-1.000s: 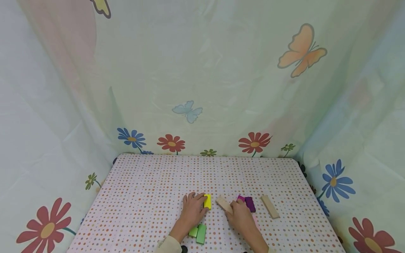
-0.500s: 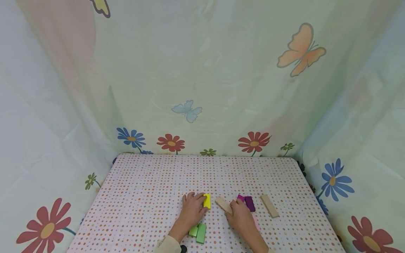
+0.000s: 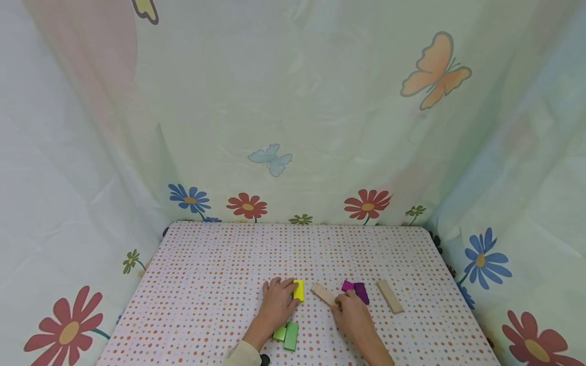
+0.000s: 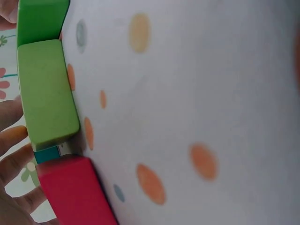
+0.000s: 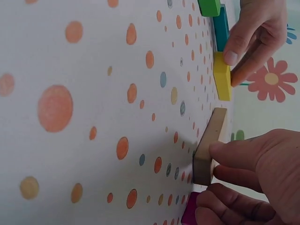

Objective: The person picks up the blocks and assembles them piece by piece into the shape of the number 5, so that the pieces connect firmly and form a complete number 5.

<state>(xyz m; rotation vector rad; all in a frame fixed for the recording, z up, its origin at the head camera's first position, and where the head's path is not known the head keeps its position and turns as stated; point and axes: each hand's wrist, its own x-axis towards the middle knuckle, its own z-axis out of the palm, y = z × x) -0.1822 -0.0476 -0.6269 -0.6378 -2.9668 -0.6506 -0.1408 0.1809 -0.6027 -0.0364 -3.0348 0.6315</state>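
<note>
My left hand pinches a yellow block, thumb on its near side and a finger beyond, as the right wrist view shows. Its fingers spread behind a light green block and a red block; the red one is hidden in the head view. A teal block stands just past the yellow one. My right hand holds the near end of a plain wooden block between thumb and finger. Its other fingers curl by a magenta block.
A dark purple block lies beside the magenta one, with a second plain wooden block farther right. Below my left hand is a green block. The dotted tabletop has printed curtains behind and at both sides.
My right hand has shifted slightly right along the wooden block, and more of the magenta block shows. A pink block seen beside the right wrist is now hidden. My left hand stays put.
</note>
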